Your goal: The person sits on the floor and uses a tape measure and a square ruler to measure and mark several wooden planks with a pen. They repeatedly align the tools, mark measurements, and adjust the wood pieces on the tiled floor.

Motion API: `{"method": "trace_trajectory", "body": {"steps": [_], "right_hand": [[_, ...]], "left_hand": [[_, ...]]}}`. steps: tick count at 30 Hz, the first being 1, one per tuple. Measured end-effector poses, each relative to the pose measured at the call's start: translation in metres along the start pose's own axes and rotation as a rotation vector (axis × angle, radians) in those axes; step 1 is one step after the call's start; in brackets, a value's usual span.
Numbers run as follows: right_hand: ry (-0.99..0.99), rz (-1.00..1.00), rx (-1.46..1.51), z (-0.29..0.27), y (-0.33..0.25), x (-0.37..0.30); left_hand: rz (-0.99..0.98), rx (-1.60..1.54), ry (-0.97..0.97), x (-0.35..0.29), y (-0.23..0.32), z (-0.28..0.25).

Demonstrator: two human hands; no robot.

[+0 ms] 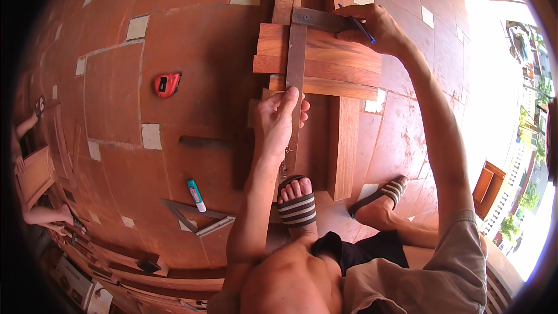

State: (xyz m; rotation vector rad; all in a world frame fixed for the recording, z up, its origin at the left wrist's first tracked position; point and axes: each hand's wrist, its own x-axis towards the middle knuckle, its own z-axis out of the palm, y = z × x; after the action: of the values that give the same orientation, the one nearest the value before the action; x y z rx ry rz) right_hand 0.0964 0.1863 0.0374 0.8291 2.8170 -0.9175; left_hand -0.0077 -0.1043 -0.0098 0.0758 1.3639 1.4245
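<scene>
Metal square (296,58) flat across stacked reddish boards (325,61) — blue pen (361,28) at its short arm.

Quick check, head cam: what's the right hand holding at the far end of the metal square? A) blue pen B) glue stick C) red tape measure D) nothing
A: the right hand grips a blue pen at the short arm of the metal square, while the red tape measure lies apart on the tiled floor.
</scene>
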Motion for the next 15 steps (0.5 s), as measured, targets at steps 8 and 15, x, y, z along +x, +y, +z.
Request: {"method": "trace_trajectory", "body": {"steps": [8, 15], "right_hand": [[0.122, -0.133, -0.042, 0.011, 0.012, 0.002], [0.119, -0.148, 0.024, 0.013, 0.010, 0.003]], "left_hand": [[-0.016, -0.004, 0.006, 0.000, 0.003, -0.002], [-0.012, -0.008, 0.013, 0.001, 0.002, -0.002]]}}
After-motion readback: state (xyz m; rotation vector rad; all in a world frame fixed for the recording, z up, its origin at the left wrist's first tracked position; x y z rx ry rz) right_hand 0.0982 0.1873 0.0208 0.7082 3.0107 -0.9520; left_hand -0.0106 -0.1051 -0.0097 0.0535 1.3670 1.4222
